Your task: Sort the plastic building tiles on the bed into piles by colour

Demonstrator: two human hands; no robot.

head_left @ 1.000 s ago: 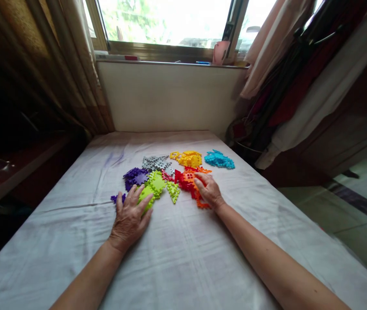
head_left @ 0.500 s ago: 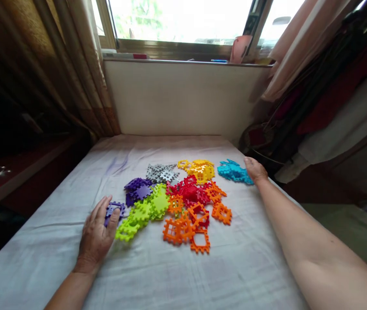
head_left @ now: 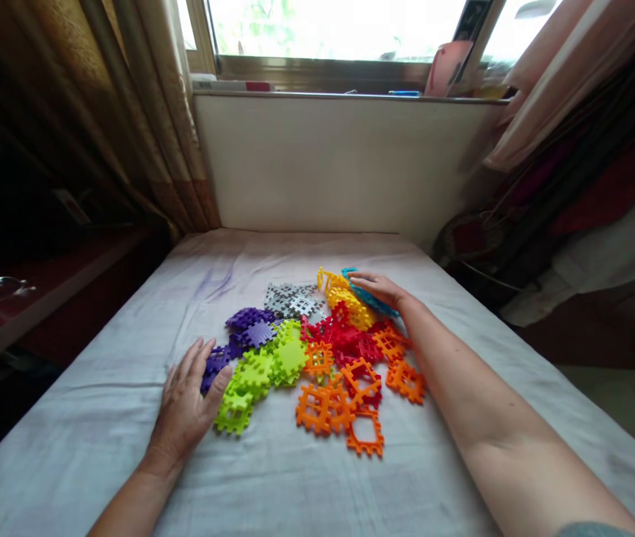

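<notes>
Flat plastic interlocking tiles with notched edges lie in colour groups on a pale sheet (head_left: 261,485). My left hand (head_left: 186,399) rests at the left, fingers spread, touching the purple tiles (head_left: 217,362) and near the lime green tiles (head_left: 253,373). At the far right side my right hand (head_left: 378,289) lies stretched over the blue tiles (head_left: 370,298), which press against the yellow tiles (head_left: 345,298). Grey tiles (head_left: 295,300) sit left of the yellow ones. Red tiles (head_left: 345,332) fill the middle, with orange tiles (head_left: 326,406) in front of and beside them.
A wall panel (head_left: 323,164) and window sill stand behind the sheet. Curtains (head_left: 166,134) hang at the left, clothes (head_left: 591,179) at the right. Eyeglasses (head_left: 1,291) lie on a dark shelf (head_left: 71,280) at left. A pink cup-like object (head_left: 447,68) stands on the sill.
My right hand has swept the blue tiles leftward against the yellow ones, bunching the yellow pile. My left hand has pushed the purple tile slightly inward. The view has shifted a little.
</notes>
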